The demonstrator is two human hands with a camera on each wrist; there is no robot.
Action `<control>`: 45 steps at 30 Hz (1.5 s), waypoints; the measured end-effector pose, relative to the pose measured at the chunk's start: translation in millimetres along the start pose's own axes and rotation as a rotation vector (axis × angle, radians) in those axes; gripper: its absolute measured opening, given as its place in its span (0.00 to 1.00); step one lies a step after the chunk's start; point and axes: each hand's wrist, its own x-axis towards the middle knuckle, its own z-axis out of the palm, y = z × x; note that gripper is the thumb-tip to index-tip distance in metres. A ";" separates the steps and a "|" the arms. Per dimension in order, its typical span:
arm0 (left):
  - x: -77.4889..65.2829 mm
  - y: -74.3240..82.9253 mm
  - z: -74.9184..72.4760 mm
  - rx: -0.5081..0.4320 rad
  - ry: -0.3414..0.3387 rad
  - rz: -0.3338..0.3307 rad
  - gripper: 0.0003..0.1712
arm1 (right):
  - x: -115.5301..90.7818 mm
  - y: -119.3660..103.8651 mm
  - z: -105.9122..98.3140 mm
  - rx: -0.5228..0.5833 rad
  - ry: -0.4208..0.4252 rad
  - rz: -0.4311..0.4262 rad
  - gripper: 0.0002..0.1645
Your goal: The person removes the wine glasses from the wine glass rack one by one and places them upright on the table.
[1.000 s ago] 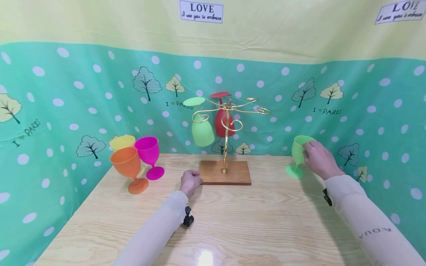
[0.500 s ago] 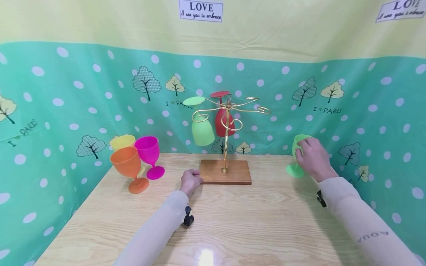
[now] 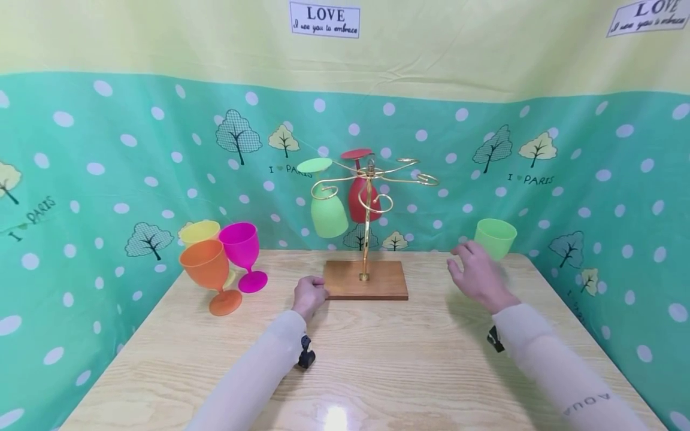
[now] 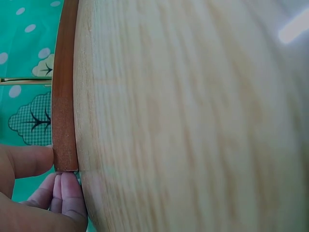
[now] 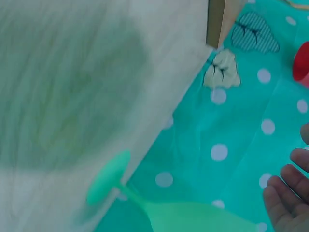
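My left hand (image 3: 309,296) grips the left front corner of the wooden base (image 3: 372,290) of a goblet rack. In the left wrist view, the thumb lies on the base's (image 4: 65,106) top edge and the fingers are at its end. Two goblets hang upside down from the rack's gold loops, one light green (image 3: 330,216) and one red (image 3: 356,200). Over on the right, another light green goblet (image 3: 496,236) stands upright. My right hand (image 3: 477,272) holds nothing; its fingers are spread, in front and to the left of that goblet, whose foot it hides in the head view.
Upright at the left stand an orange goblet (image 3: 205,264), a magenta goblet (image 3: 240,244) and a yellow goblet (image 3: 198,231). The rack's gold arms (image 3: 399,179) reach outward, several without goblets. A polka-dot cloth (image 3: 431,221) borders the wooden table (image 3: 399,359) at the back and sides.
My right hand has let go of the light green goblet and moved left and toward me. That goblet now stands alone. My left hand has stayed on the base.
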 end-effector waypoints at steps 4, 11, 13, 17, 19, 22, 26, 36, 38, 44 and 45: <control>-0.7 -0.6 0.5 -0.006 -0.002 0.001 0.19 | -5.2 -10.4 11.1 0.059 -0.018 0.030 0.15; -1.5 1.6 -0.7 -0.005 -0.013 -0.007 0.19 | -10.0 -31.9 23.9 0.178 -0.122 0.132 0.19; -1.5 1.3 -1.1 0.001 -0.010 -0.004 0.19 | -10.4 -37.7 28.1 0.206 -0.147 0.162 0.20; -0.7 -0.4 -1.3 0.008 -0.005 0.000 0.19 | -11.0 -45.6 38.8 0.255 -0.198 0.228 0.21; -0.7 -0.5 -1.5 0.005 -0.006 -0.002 0.19 | -11.0 -48.4 43.1 0.290 -0.235 0.276 0.23; -0.5 -0.5 -1.6 0.000 -0.006 -0.007 0.19 | -10.7 -50.9 49.3 0.341 -0.285 0.339 0.25; -0.3 -1.2 -1.0 0.002 -0.006 -0.004 0.19 | -11.4 -53.1 57.4 0.397 -0.330 0.420 0.25; -2.1 -1.7 -0.7 -0.001 -0.011 -0.005 0.19 | -13.7 -60.2 77.5 0.607 -0.358 0.670 0.24; -2.5 -1.1 -0.5 -0.003 -0.007 -0.005 0.19 | -14.0 -61.8 81.3 0.637 -0.344 0.714 0.25; -1.5 -0.1 0.4 0.008 0.006 0.012 0.20 | -13.3 -65.2 89.7 0.742 -0.308 0.832 0.28; -1.2 -0.2 0.4 0.008 0.006 0.013 0.19 | -13.2 -65.7 90.7 0.751 -0.302 0.840 0.28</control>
